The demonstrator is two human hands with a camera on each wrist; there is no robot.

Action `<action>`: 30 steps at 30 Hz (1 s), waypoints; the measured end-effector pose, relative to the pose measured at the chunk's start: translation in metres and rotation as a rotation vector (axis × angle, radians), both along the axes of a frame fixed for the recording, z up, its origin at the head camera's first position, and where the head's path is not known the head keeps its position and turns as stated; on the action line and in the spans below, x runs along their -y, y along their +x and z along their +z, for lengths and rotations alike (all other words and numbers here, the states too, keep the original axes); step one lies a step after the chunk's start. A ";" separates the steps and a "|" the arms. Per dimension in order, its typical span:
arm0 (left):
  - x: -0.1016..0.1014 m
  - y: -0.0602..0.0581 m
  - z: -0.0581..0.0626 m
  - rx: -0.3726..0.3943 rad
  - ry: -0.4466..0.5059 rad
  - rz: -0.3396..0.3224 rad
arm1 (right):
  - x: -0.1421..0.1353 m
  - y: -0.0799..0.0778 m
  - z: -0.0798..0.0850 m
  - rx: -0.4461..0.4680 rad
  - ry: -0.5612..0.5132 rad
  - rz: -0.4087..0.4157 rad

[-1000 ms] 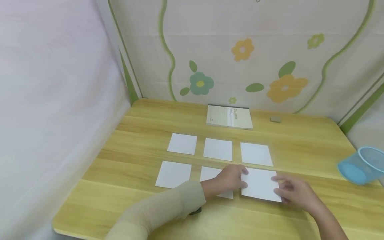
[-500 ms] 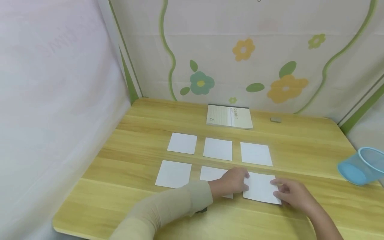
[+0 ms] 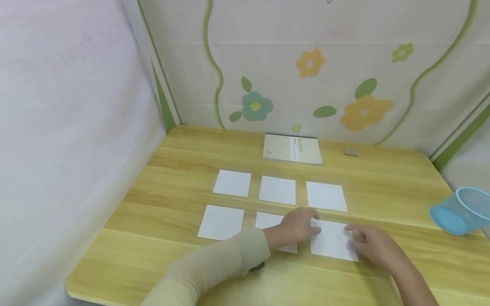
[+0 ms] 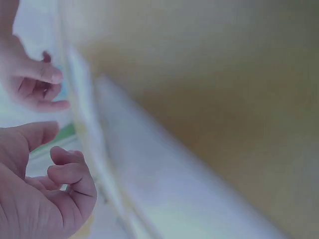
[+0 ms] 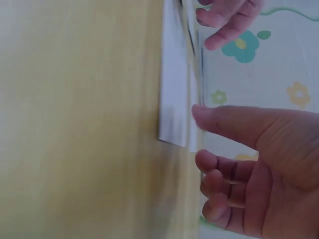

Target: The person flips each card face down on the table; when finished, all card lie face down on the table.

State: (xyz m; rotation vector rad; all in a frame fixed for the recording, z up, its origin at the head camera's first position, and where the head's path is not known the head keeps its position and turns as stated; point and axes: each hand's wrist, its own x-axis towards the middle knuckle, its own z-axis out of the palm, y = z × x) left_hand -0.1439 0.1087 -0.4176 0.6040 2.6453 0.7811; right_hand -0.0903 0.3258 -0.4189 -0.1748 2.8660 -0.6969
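A square white sheet of paper [image 3: 333,242] lies flat on the wooden table at the near right of two rows of such sheets. My left hand [image 3: 300,225] is over its left edge and partly covers the neighbouring middle sheet [image 3: 268,219]. At the right edge of the same sheet is my right hand [image 3: 375,244]. In the left wrist view, the thumb and loosely bent fingers of my left hand [image 4: 50,194] stand apart with nothing between them. The right wrist view likewise shows a gap between the thumb and curved fingers of my right hand [image 5: 259,164].
Further white sheets lie at the near left [image 3: 221,222], back left [image 3: 232,183], back middle [image 3: 277,190] and back right [image 3: 326,196]. Behind them is a notepad [image 3: 292,148] marked Gambit, with a small grey block [image 3: 351,152] beside it. A blue mesh basket [image 3: 461,210] lies tipped at the right.
The near right sheet, held between both hands and lifted a second ago, has come down slightly toward me and now lies flat. Both hands have let go of its edges.
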 end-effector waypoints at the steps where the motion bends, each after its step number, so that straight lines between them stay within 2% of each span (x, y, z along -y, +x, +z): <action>1: 0.003 -0.004 0.005 0.003 0.029 0.016 | 0.001 -0.003 0.004 -0.006 -0.006 0.008; 4: 0.014 -0.019 0.022 -0.018 0.074 0.049 | 0.005 -0.015 0.019 -0.051 -0.010 0.048; 7: 0.029 -0.041 0.033 -0.149 0.038 0.033 | 0.012 -0.037 0.031 -0.111 0.009 0.092; 9: 0.040 -0.061 0.038 -0.272 -0.047 0.001 | 0.018 -0.058 0.035 -0.151 0.047 0.112; 11: 0.051 -0.085 0.039 -0.413 -0.171 -0.032 | 0.026 -0.085 0.035 -0.185 0.082 0.134; 13: 0.063 -0.111 0.041 -0.520 -0.288 -0.047 | 0.035 -0.113 0.032 -0.206 0.108 0.147; 15: 0.076 -0.134 0.041 -0.596 -0.380 -0.029 | 0.043 -0.140 0.029 -0.232 0.149 0.155; 17: 0.090 -0.153 0.042 -0.644 -0.402 0.002 | 0.048 -0.162 0.025 -0.240 0.207 0.126; 19: 0.104 -0.166 0.041 -0.643 -0.379 0.041 | 0.051 -0.178 0.023 -0.246 0.268 0.083; 22: 0.123 -0.176 0.041 -0.594 -0.313 0.103 | 0.051 -0.190 0.024 -0.263 0.329 0.011; 26: 0.142 -0.181 0.041 -0.534 -0.332 0.170 | 0.050 -0.192 0.032 -0.303 0.313 -0.020; 30: 0.151 -0.182 0.038 -0.508 -0.349 0.183 | 0.050 -0.192 0.038 -0.294 0.306 -0.021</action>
